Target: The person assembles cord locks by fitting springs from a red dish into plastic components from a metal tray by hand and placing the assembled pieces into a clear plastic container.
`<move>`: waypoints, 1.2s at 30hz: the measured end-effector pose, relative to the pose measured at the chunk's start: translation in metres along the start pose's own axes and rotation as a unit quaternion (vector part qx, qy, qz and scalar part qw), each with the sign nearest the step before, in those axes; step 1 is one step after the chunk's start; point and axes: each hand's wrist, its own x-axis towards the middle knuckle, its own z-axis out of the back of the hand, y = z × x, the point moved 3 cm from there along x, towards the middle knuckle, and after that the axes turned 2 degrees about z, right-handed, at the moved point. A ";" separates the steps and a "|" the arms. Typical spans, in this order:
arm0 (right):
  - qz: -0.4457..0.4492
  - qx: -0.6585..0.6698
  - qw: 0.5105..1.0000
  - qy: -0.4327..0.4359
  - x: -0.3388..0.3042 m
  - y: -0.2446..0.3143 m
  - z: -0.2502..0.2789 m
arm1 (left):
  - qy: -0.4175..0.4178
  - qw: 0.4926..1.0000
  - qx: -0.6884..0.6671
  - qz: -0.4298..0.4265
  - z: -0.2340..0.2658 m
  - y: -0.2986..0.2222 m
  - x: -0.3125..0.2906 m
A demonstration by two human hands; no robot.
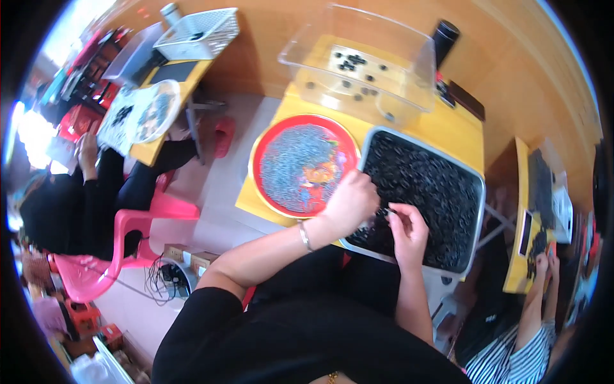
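Observation:
My left hand (352,203) is closed over the near left edge of a grey tray (482,198); whatever its fingers hold is too small to make out. My right hand (410,232), above the tray, pinches a small black piece (387,211) between thumb and fingertips. Small black ring-like pieces (422,176) fill the tray. To its left lies a round red dish (257,157) with a heap of thin grey metal pins or screws (288,160). The dish's printed bottom shows through on its right side.
Beyond the dish stands a clear plastic box (364,27) with several black pieces in it. A black bottle (446,37) and a dark case (467,100) are at its right. Co-workers sit at side tables; a pink chair (131,237) stands left.

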 end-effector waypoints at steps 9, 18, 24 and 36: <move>-0.001 -0.047 0.999 -0.014 -0.005 0.002 0.003 | 0.085 0.992 0.097 -0.002 -0.004 -0.017 0.005; 0.008 -0.010 0.999 -0.035 -0.006 0.000 0.008 | 0.067 0.995 0.071 -0.013 -0.016 -0.025 0.004; 0.001 0.038 0.999 -0.027 0.000 0.008 0.003 | -0.084 0.956 -0.274 0.057 0.000 -0.009 -0.006; -0.016 0.137 0.990 -0.037 0.000 0.014 0.004 | -0.025 0.352 -0.895 0.273 -0.015 -0.011 -0.031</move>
